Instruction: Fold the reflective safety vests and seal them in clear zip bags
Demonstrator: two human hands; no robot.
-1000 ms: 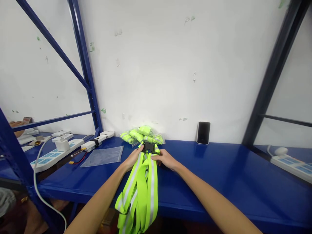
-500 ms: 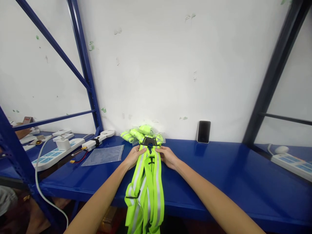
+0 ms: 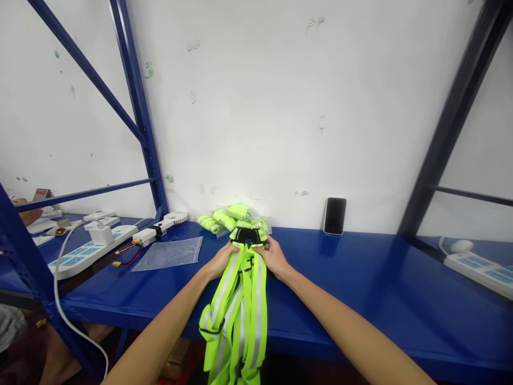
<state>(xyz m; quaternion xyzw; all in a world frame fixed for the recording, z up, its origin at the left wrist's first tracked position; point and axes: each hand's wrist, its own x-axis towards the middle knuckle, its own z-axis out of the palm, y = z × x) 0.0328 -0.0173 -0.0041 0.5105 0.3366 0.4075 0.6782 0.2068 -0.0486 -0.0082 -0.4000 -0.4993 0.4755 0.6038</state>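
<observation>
A neon yellow-green reflective vest made of straps with silver stripes (image 3: 258, 305) hangs over the table's front edge. My left hand (image 3: 222, 259) pinches its left straps just below a black connecting piece (image 3: 247, 235). On the other side my right hand (image 3: 274, 256) grips the right straps near the same black piece. Black slider buckles sit on the straps, one of them (image 3: 212, 329) low on the left. Right behind the vest lies a pile of folded neon vests in clear bags (image 3: 226, 216). The vest's lower ends run out of view.
Left on the blue table (image 3: 340, 299) lie a flat clear plastic bag (image 3: 170, 254), a white handheld fan (image 3: 175, 217) and a wired pack (image 3: 146, 237). A power strip (image 3: 76, 259) with a charger stands further left. A phone (image 3: 335, 216) leans on the wall. Blue posts flank the table.
The black piece has tilted up and its upper edge has folded over between my hands. Both hands have shifted slightly, and the hanging straps have swung a little left.
</observation>
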